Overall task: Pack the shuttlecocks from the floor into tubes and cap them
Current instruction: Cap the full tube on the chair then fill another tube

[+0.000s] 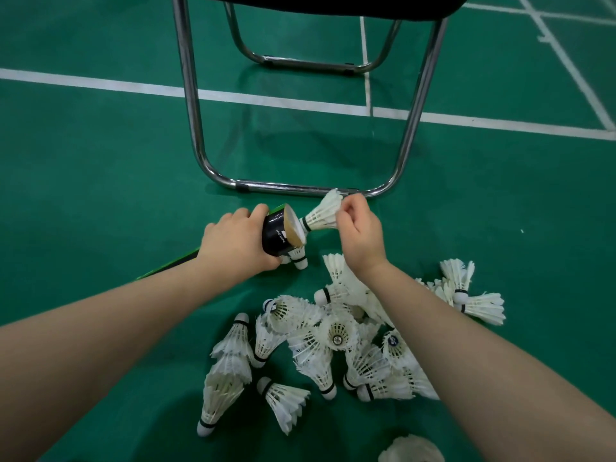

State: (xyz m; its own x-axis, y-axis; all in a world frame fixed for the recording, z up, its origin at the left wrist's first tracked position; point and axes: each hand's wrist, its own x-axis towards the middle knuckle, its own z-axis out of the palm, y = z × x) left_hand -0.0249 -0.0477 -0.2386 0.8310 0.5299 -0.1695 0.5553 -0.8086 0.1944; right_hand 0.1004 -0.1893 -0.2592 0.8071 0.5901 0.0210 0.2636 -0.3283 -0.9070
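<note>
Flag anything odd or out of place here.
Nothing damaged that I can tell. The loose shuttlecocks lie heaped on the floor pointing every way, some nested. The right hand holds one shuttlecock cork-first at the mouth of the tube the left hand grips.

Badminton court; green floor (100,161), white lines (283,101)

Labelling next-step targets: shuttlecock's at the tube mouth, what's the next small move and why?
Probably slide the shuttlecock cork-first into the tube: the right hand pinches its feathers, the cork sits at the open mouth, and the left hand grips the tube.
</note>
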